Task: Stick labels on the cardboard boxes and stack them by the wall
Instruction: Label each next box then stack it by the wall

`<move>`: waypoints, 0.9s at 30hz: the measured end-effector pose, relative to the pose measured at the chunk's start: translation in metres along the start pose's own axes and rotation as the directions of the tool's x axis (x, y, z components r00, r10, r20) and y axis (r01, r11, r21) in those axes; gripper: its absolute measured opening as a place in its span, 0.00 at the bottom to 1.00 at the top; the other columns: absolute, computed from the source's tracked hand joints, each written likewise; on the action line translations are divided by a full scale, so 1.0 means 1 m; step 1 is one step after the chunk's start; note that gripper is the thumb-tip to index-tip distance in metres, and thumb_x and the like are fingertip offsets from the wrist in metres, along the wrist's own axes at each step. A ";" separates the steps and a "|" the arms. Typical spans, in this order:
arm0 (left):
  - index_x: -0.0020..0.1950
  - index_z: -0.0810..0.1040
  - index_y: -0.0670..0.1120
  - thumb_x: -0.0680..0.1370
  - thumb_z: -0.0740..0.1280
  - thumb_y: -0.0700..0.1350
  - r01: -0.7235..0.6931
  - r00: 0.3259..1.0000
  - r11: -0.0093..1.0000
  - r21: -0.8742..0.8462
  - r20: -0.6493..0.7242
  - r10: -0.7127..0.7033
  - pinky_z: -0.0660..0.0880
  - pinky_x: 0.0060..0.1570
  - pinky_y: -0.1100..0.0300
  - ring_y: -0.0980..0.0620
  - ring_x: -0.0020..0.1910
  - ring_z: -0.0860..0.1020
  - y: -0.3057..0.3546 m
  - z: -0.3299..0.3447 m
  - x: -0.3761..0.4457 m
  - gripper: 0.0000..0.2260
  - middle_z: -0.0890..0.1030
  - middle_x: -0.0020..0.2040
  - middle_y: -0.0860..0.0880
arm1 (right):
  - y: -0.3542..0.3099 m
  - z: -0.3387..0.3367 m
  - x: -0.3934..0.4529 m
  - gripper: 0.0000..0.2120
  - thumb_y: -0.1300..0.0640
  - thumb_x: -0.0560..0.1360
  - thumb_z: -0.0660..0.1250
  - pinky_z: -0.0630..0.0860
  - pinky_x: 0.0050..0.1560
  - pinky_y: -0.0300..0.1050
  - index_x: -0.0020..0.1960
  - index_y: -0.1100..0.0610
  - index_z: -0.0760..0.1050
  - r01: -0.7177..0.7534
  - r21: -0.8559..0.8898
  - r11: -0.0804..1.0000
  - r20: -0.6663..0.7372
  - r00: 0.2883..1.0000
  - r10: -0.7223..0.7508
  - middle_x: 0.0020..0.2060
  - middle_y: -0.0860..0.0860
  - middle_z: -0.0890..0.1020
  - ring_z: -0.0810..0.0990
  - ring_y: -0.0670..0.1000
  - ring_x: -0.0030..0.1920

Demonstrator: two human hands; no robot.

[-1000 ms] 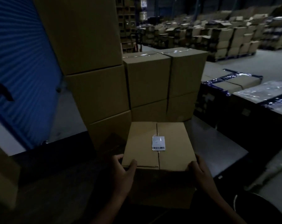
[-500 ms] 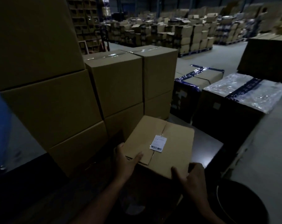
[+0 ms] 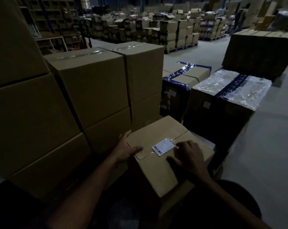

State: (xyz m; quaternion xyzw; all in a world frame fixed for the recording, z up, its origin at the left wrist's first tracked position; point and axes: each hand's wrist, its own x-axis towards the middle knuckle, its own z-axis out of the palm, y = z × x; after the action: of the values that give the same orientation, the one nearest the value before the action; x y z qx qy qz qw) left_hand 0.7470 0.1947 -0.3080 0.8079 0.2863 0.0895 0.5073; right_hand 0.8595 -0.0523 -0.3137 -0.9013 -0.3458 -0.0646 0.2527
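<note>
Gripping labelled box (image 3: 158, 164), left hand (image 3: 125, 150); right hand (image 3: 189, 157) flat atop

A dim warehouse with a grey concrete floor (image 3: 263, 146). Beyond that floor stand pallet loads of cartons (image 3: 178, 32); left of them, dark shelving racks (image 3: 54, 22). Light is low throughout.

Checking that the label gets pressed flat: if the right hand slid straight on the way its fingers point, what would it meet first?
Most likely the white barcode label. The right hand lies flat on the cardboard box, its fingertips at the label's right edge, pointing up and left across the lid.
</note>
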 end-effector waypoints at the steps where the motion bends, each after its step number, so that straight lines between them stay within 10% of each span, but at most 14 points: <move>1: 0.80 0.58 0.50 0.69 0.79 0.49 -0.007 1.000 1.000 -0.006 0.003 0.007 0.68 0.66 0.55 0.49 0.69 0.67 0.000 -0.002 0.006 0.45 0.61 0.75 0.45 | 0.002 0.000 0.009 0.25 0.39 0.68 0.71 0.64 0.49 0.42 0.59 0.52 0.73 0.024 0.030 0.999 0.034 0.999 -0.025 0.52 0.48 0.74 0.68 0.47 0.51; 7: 0.79 0.56 0.55 0.72 0.77 0.44 -0.057 0.985 0.994 0.095 -0.155 0.071 0.64 0.74 0.46 0.45 0.76 0.62 0.008 0.010 0.025 0.42 0.59 0.79 0.45 | 0.014 -0.003 0.058 0.21 0.41 0.70 0.70 0.68 0.51 0.40 0.60 0.48 0.72 0.152 0.123 0.981 0.203 0.963 -0.175 0.53 0.43 0.72 0.69 0.45 0.54; 13: 0.78 0.60 0.52 0.68 0.71 0.69 -0.066 0.947 0.936 0.346 -0.273 0.167 0.50 0.73 0.57 0.56 0.78 0.46 0.025 0.066 0.000 0.44 0.51 0.80 0.54 | 0.021 0.010 0.090 0.14 0.38 0.72 0.64 0.66 0.47 0.40 0.53 0.43 0.73 0.287 0.121 0.950 0.222 0.925 -0.308 0.48 0.40 0.70 0.67 0.43 0.50; 19: 0.74 0.66 0.54 0.65 0.74 0.68 -0.071 0.921 0.950 0.304 -0.345 0.179 0.51 0.73 0.59 0.61 0.77 0.47 0.026 0.070 -0.005 0.42 0.55 0.79 0.57 | 0.032 0.014 0.089 0.11 0.42 0.71 0.67 0.64 0.42 0.37 0.37 0.40 0.66 0.263 0.204 0.943 0.185 0.935 -0.301 0.39 0.39 0.69 0.68 0.41 0.43; 27: 0.74 0.66 0.59 0.63 0.77 0.67 -0.024 0.937 0.969 0.246 -0.331 0.107 0.54 0.74 0.55 0.66 0.75 0.48 0.022 0.068 -0.005 0.42 0.52 0.78 0.62 | 0.032 0.012 0.098 0.10 0.42 0.73 0.67 0.63 0.46 0.33 0.52 0.43 0.76 0.324 0.197 0.925 0.198 0.911 -0.361 0.49 0.40 0.71 0.67 0.42 0.50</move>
State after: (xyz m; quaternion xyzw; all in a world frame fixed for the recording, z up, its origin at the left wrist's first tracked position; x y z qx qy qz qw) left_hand 0.7806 0.1326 -0.3195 0.8441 0.3512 0.2106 0.3461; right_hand 0.9535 -0.0083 -0.3089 -0.8045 -0.5300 0.0251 0.2669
